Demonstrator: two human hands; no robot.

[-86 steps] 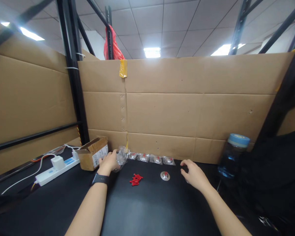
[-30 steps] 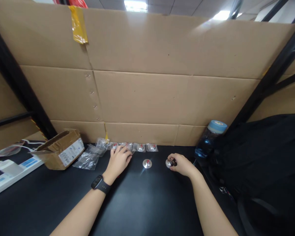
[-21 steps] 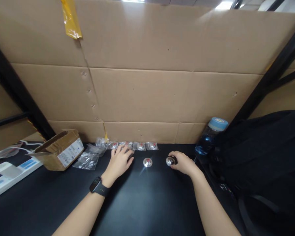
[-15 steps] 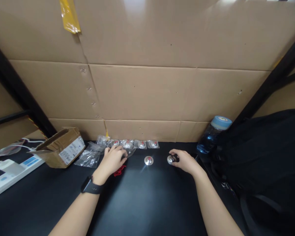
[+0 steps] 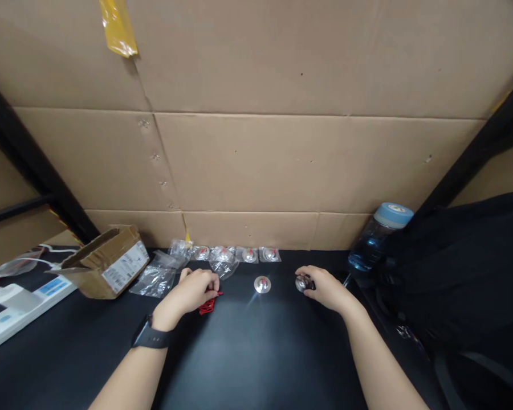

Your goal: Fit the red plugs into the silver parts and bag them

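My left hand [image 5: 195, 291], with a black watch on the wrist, has its thumb and forefinger pinched together at the edge of a small red bundle [image 5: 207, 306] on the black table. My right hand [image 5: 324, 289] has its fingers closed around the edge of a round silver disc [image 5: 301, 283] at the right. Between the hands lies another silver disc [image 5: 262, 284] with a red mark on its centre. Behind them, several similar discs in clear plastic wraps [image 5: 249, 255] form a row along the cardboard wall.
An open cardboard box [image 5: 111, 265], clear plastic bags [image 5: 156, 274] and a white power strip [image 5: 29, 310] are at the left. At the right stand a blue-capped bottle [image 5: 378, 236] and a black backpack [image 5: 479, 285]. The cardboard wall [image 5: 248, 165] closes off the back.
My left hand has moved slightly down, off the plastic wraps, and its thumb and forefinger have closed at the red bundle. My right hand stays at its disc. The view has shifted a little.
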